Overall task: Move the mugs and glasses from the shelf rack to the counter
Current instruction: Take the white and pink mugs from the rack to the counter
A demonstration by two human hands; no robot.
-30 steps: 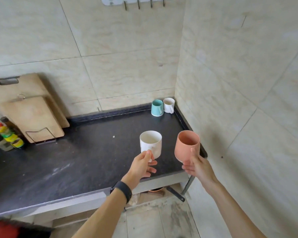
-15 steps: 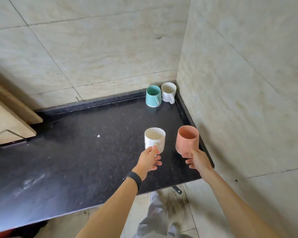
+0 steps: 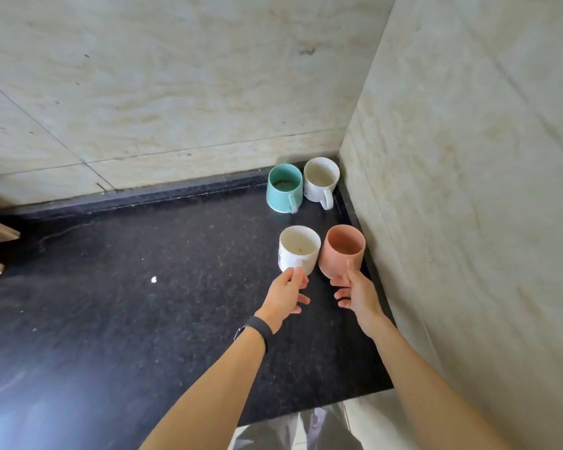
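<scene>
The left hand [image 3: 285,292] is pinching the white mug [image 3: 298,250] by its handle and the right hand [image 3: 355,292] the pink mug [image 3: 342,251], both hanging just above the tabletop [image 3: 143,319] near the corner, so each grip is best easing down level before letting go.

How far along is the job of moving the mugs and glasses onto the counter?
Done: a teal mug and a white mug already stand in the back corner of the counter. In hand: the left hand holds a second white mug and the right hand a pink mug, both just in front of that pair, not yet released. Left: the shelf rack is out of view, so I cannot tell what remains.
</scene>
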